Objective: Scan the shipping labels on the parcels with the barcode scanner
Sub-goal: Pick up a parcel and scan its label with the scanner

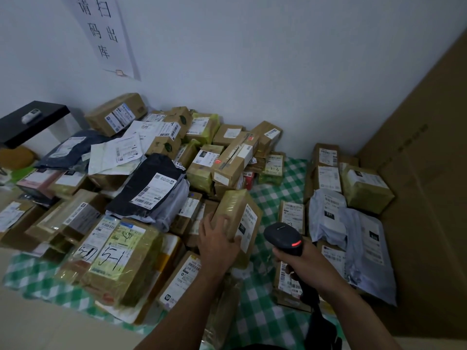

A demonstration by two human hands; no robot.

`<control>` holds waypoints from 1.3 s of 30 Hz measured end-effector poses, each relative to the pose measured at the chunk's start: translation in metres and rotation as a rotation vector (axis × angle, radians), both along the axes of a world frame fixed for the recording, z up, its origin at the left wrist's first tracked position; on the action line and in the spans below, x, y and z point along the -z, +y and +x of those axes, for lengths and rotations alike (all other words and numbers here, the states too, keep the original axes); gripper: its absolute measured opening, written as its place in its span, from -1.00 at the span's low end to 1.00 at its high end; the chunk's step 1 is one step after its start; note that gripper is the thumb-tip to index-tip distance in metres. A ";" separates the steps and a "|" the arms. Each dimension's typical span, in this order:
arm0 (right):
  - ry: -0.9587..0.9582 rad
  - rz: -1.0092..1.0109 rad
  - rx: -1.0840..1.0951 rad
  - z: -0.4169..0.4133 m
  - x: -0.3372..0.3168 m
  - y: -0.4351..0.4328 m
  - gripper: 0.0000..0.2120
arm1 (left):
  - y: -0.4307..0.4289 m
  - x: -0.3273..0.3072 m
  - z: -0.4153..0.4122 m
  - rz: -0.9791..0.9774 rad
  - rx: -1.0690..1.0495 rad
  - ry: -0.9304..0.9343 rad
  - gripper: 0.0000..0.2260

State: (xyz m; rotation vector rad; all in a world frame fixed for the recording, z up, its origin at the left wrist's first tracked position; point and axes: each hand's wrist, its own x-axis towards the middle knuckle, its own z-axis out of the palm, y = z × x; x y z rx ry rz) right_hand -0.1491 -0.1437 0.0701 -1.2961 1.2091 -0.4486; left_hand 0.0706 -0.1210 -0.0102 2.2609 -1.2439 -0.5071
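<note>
My left hand (219,245) grips a small tape-wrapped cardboard parcel (236,210), lifted and tilted above the pile. Its white shipping label (249,227) faces right. My right hand (300,266) holds a black barcode scanner (284,238) by its handle. The scanner's head is just right of the label and shows a red light. A large heap of boxes and mailer bags (141,178) with labels lies to the left. A smaller group of parcels (346,198) lies to the right.
Parcels rest on a green-and-white checked cloth (267,317). A tall cardboard sheet (424,198) stands at the right. A black shelf (27,122) sits at the far left by the wall, under a paper sign (106,34).
</note>
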 end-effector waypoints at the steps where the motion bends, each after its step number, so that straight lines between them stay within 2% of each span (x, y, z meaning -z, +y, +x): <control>1: -0.001 0.002 -0.001 0.000 0.000 0.000 -0.79 | -0.001 0.000 -0.001 0.068 0.025 0.003 -0.29; 2: 0.001 0.004 0.000 0.001 0.000 -0.001 -0.80 | -0.002 -0.001 -0.002 0.144 0.048 0.007 -0.23; 4: 0.009 0.008 0.008 0.001 0.002 -0.001 -0.81 | -0.004 -0.007 -0.005 0.249 0.092 0.000 -0.24; 7: 0.004 0.017 0.011 0.000 0.003 -0.002 -0.81 | -0.010 -0.012 -0.004 0.284 0.098 0.014 -0.29; 9: -0.011 0.024 0.013 -0.002 0.002 -0.002 -0.82 | -0.011 -0.014 0.003 0.223 0.071 0.170 -0.28; 12: -0.028 0.016 0.050 -0.008 -0.002 -0.001 -0.82 | -0.003 -0.022 0.004 0.024 0.053 0.565 -0.35; 14: -0.013 -0.013 0.089 -0.012 -0.007 -0.002 -0.83 | -0.002 -0.029 -0.003 -0.073 0.062 0.685 -0.38; 17: -0.015 -0.053 0.130 -0.016 -0.021 -0.006 -0.86 | -0.010 -0.044 -0.016 -0.163 0.114 0.783 -0.18; 21: -0.030 -0.114 0.130 -0.021 -0.049 -0.014 -0.89 | -0.032 -0.054 -0.022 -0.187 0.197 0.719 0.00; 24: -0.025 -0.168 0.121 -0.024 -0.065 -0.021 -0.88 | -0.046 -0.064 -0.027 -0.175 0.144 0.651 0.03; 28: -0.003 -0.187 0.112 -0.028 -0.073 -0.027 -0.88 | -0.072 -0.031 -0.028 -0.175 0.132 0.607 0.10; 34: 0.013 -0.128 0.087 -0.029 -0.074 -0.029 -0.79 | -0.067 -0.056 -0.039 -0.124 0.198 0.494 0.05; 39: 0.004 -0.100 0.095 -0.029 -0.071 -0.030 -0.85 | -0.069 -0.046 -0.038 -0.128 0.200 0.493 0.04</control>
